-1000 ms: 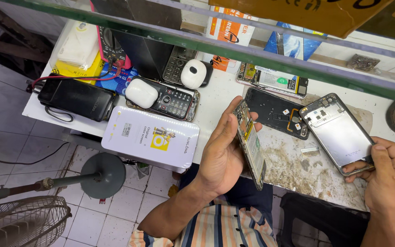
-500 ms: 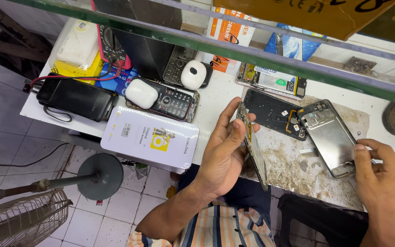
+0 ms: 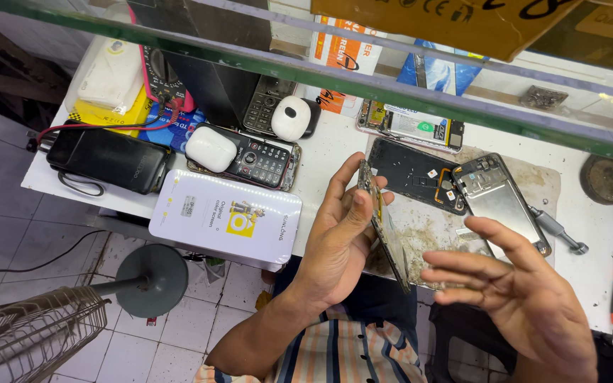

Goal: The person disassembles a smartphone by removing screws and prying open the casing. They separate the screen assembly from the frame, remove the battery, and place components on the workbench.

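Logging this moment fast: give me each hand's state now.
Left hand: closed on the edge of a thin phone panel, held on edge.
Right hand: open, fingers spread, holding nothing.

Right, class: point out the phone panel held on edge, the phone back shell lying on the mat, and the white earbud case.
Phone panel [image 3: 384,227], head view: middle of its thin edge.
Back shell [image 3: 505,206], head view: centre of its inner face.
Earbud case [image 3: 210,149], head view: top of its lid.

1. I see a flat white box [image 3: 225,220] with a yellow patch, left of my left hand [image 3: 335,241].
2. An orange-white package [image 3: 342,53] and a blue packet [image 3: 438,71] stand beyond both hands.
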